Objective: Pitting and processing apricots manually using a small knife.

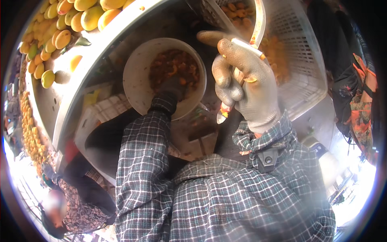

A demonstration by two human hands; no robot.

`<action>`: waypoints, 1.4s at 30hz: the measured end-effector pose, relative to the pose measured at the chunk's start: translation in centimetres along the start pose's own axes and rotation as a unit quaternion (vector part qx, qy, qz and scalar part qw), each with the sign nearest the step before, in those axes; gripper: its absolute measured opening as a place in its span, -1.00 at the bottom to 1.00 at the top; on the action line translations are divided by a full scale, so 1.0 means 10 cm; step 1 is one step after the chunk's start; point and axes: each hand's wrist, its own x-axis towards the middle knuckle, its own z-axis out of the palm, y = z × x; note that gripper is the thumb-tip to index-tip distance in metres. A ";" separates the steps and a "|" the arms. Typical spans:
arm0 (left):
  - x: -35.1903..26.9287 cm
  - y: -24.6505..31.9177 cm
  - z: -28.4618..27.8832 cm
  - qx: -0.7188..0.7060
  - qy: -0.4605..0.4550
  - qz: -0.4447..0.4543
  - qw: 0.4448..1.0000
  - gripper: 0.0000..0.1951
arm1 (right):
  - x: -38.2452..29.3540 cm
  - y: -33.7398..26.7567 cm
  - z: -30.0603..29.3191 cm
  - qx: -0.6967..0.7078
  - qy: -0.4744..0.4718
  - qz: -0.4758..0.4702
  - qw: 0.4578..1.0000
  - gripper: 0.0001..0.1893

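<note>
My right hand [248, 75], in a pale stained knit glove, is curled around the handle of a knife-like tool. A curved metal blade [259, 21] rises above the fist, and a small spoon-shaped metal tip [221, 117] sticks out below it. Bits of orange flesh cling to the glove and tool. My left hand [173, 86] reaches down into a white bucket [136, 75]; it is dark and blurred, and whether it holds anything cannot be made out. Reddish-brown fruit scraps or pits [187, 65] lie at the bucket's bottom.
Yellow-green mangoes or similar fruits [92, 18] lie on a metal table with a raised curved rim [112, 39] at the upper left. A white slatted plastic crate [308, 60] with orange fruit stands at the right. Another person [81, 202] sits at the lower left.
</note>
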 end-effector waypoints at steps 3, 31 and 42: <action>0.06 -0.17 -0.19 0.163 -0.112 0.083 0.977 -0.61 | 0.01 -0.01 0.01 0.038 -0.015 0.010 0.999 -0.61; -3.08 -0.59 -1.89 -0.117 0.438 -0.033 0.891 -0.71 | -0.04 0.00 0.03 -0.003 -0.038 0.002 0.999 -0.79; -1.21 0.98 -3.19 0.090 0.432 -0.007 0.897 -0.40 | -0.04 0.05 0.04 0.010 -0.065 0.007 0.998 -0.74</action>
